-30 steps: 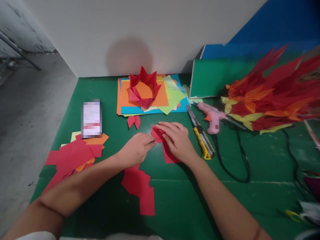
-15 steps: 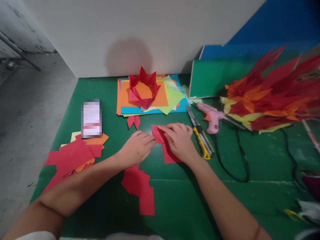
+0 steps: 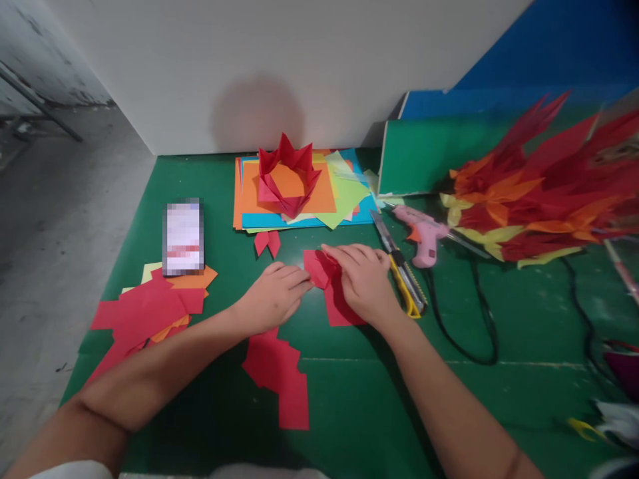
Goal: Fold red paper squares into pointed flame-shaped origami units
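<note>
A red sheet of paper (image 3: 333, 303) lies on the green table (image 3: 210, 193) between my hands, its upper part folded over. My left hand (image 3: 272, 296) rests at its left edge, fingers drawn together and pinching the fold. My right hand (image 3: 363, 279) lies on top of the paper, fingers curled and pressing the folded part down. A small folded red piece (image 3: 267, 243) sits just beyond my left hand.
A red paper crown (image 3: 288, 174) stands on a stack of coloured sheets (image 3: 344, 199) at the back. Yellow utility knife (image 3: 402, 266) and pink glue gun (image 3: 424, 236) lie right of my hand. Phone (image 3: 182, 236), red offcuts (image 3: 144, 313) and more red squares (image 3: 279, 379) are nearby. Paper flames (image 3: 544, 186) fill the right.
My right hand has slid a little to the right along the fold. My left hand has stayed at the paper's left edge.
</note>
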The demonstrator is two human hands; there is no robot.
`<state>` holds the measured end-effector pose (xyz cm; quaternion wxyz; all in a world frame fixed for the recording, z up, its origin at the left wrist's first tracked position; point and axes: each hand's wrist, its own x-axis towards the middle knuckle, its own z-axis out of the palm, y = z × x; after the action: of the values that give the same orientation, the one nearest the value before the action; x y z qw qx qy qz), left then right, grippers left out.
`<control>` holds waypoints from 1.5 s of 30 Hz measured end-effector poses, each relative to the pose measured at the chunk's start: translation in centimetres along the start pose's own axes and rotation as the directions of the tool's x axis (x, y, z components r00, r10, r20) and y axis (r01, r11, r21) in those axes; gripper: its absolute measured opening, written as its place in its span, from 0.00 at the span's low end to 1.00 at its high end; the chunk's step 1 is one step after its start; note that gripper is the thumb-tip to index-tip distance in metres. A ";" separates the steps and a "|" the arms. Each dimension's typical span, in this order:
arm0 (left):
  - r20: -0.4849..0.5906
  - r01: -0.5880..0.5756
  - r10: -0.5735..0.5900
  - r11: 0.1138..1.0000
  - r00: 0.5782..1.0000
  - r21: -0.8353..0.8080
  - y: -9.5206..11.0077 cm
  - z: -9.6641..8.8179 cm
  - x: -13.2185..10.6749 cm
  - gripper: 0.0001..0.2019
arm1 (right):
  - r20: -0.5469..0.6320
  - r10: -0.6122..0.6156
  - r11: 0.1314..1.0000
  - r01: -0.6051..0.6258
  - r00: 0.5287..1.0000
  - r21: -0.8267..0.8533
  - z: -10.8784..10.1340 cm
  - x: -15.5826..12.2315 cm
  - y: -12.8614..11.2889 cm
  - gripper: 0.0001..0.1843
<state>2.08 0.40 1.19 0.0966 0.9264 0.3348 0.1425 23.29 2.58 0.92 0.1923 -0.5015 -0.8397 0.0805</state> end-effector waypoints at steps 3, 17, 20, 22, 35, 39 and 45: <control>-0.018 -0.008 0.008 1.000 1.000 -0.014 0.0 0.1 0.0 0.14 | 0.008 0.028 0.999 -0.028 1.000 0.020 -0.4 0.0 -0.2 0.28; 0.016 0.037 -0.038 0.996 0.999 0.079 0.3 -0.2 -0.1 0.13 | 0.015 0.061 0.955 -0.063 0.998 0.289 0.2 0.0 -0.1 0.08; 0.034 0.057 -0.060 0.995 0.998 0.080 0.6 -0.2 -0.1 0.13 | -0.014 0.042 0.942 -0.035 0.999 0.334 0.3 0.2 -0.2 0.07; 0.042 0.062 -0.065 0.996 0.997 0.068 0.7 -0.2 -0.1 0.14 | -0.037 0.033 0.939 -0.018 0.999 0.344 0.4 0.2 -0.3 0.06; 0.001 0.122 -0.122 0.992 0.992 -0.034 0.7 0.3 -0.2 0.15 | -0.081 -0.243 0.954 0.254 0.967 0.160 0.3 -0.1 0.6 0.09; -0.008 0.122 -0.122 0.992 0.992 -0.026 0.8 0.3 -0.2 0.15 | -0.100 -0.325 0.941 0.332 0.940 0.059 0.3 -0.3 0.9 0.12; -0.008 0.122 -0.122 0.992 0.992 -0.013 0.7 0.1 -0.2 0.15 | -0.086 -0.375 0.926 0.377 0.923 0.007 0.0 -0.3 0.8 0.13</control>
<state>2.42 -0.28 1.26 0.1094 0.9030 0.3904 0.1423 24.06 2.72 0.64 0.2447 -0.3321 -0.9104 0.0309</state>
